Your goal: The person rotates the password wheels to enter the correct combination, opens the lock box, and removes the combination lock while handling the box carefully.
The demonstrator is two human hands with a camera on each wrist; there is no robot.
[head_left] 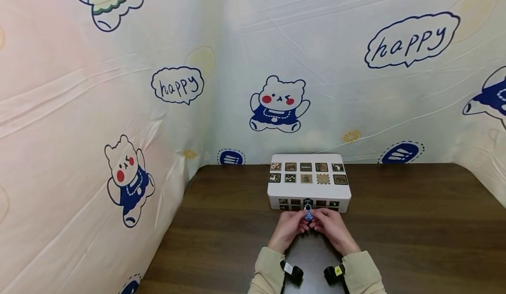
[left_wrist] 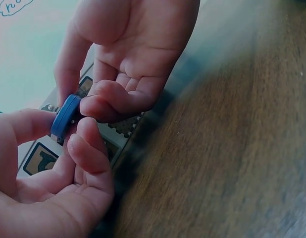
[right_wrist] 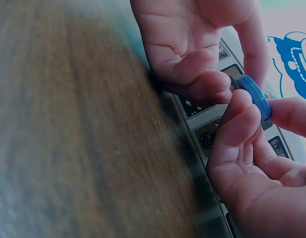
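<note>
A small, flat blue piece (head_left: 308, 215) with a rounded, layered edge is held up between both hands, just in front of the white box (head_left: 309, 191). Its upper part looks dark and pale in the head view, too small to make out. My left hand (head_left: 287, 228) pinches it from the left; my right hand (head_left: 331, 228) pinches it from the right. In the left wrist view, fingertips of both hands meet around the blue piece (left_wrist: 66, 117). The right wrist view shows the blue piece (right_wrist: 254, 98) edge-on, its face partly hidden by fingers.
The closed white box bears rows of small dark and brown square pictures on its lid and front. It stands at the back of a dark wooden table (head_left: 415, 223). Behind and to the left hangs a pale cloth (head_left: 237, 43) printed with bears and words.
</note>
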